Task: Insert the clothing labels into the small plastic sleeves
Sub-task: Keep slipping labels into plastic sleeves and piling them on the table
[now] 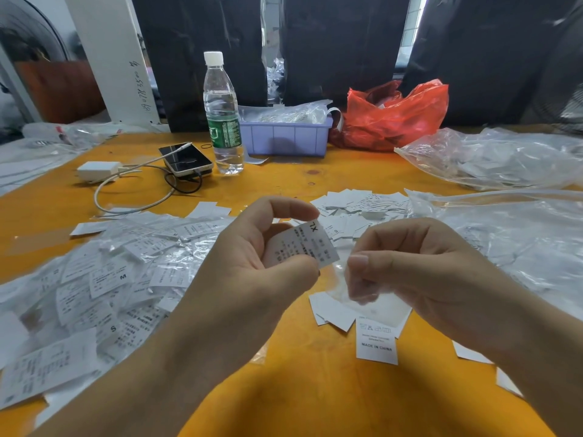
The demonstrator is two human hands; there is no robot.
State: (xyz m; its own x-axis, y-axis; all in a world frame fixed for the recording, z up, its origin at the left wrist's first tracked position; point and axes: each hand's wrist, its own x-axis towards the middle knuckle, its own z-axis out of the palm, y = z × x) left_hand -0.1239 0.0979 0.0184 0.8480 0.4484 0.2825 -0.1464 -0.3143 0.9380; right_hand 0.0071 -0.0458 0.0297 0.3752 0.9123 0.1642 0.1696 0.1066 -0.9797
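My left hand (252,247) pinches a white clothing label (303,246) marked XL between thumb and fingers, over the middle of the orange table (315,398). Just to its right, my right hand (407,263) pinches a small clear plastic sleeve (344,288) with curled fingers; the sleeve is thin and hard to make out. A pile of labels in sleeves (94,288) lies at the left. Loose white labels (356,209) lie beyond my hands, and more loose labels (377,339) lie under my right hand.
A water bottle (222,118), a phone (186,159) with a charger (97,170) and cable, a purple bin (284,137) and a red bag (394,115) stand at the back. Large clear plastic bags (504,190) cover the right side.
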